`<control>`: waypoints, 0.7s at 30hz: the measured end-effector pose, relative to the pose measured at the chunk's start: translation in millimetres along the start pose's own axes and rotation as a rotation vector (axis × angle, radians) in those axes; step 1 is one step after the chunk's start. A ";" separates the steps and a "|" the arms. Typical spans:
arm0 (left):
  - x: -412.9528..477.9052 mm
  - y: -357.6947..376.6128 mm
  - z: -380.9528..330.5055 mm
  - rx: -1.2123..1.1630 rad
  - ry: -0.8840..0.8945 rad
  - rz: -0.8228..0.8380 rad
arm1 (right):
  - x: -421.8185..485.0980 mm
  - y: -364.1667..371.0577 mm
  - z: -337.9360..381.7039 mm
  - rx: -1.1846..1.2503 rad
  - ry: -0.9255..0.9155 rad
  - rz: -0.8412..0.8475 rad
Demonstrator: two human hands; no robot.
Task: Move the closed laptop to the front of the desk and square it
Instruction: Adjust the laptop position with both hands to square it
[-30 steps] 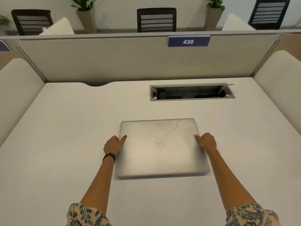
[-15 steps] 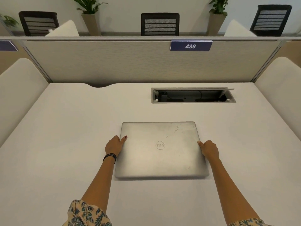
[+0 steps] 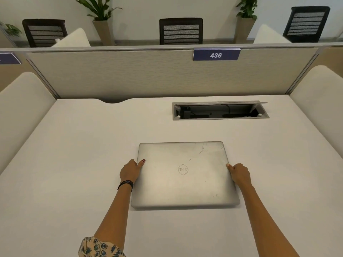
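A closed silver laptop lies flat on the white desk, roughly in the middle and slightly right, its edges nearly parallel to the desk's sides. My left hand grips the laptop's left edge, thumb on top of the lid. On the opposite side my right hand holds the right edge the same way. Scratches mark the lid's far right corner.
An open cable box is set into the desk behind the laptop. A grey partition with a blue "436" sign closes the back. Padded cream dividers stand at left and right.
The laptop has turned slightly and now lies straighter, both hands still on its sides. The view has tilted up a little.
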State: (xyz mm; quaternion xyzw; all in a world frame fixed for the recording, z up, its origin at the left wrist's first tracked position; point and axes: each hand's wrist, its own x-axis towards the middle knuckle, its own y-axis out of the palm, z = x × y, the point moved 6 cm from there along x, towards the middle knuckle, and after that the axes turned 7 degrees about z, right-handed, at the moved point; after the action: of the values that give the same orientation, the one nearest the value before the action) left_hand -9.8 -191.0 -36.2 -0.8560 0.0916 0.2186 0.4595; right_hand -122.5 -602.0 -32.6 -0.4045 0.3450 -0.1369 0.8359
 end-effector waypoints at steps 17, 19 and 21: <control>-4.9 0.0 3.8 -0.058 0.047 -0.026 | -7.5 -0.2 -8.8 0.106 -0.032 -0.030; -7.6 -1.6 1.0 -0.038 0.054 -0.024 | -11.1 -0.8 -10.3 0.166 -0.039 -0.052; -9.6 -2.7 -2.0 -0.019 0.057 -0.023 | -16.6 -1.1 -11.0 0.196 -0.046 -0.075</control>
State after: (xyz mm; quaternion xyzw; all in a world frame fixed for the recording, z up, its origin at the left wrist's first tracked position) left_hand -16.7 -191.6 -28.9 -0.8673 0.0927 0.1896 0.4509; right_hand -142.0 -600.6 -28.8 -0.3362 0.2953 -0.1920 0.8735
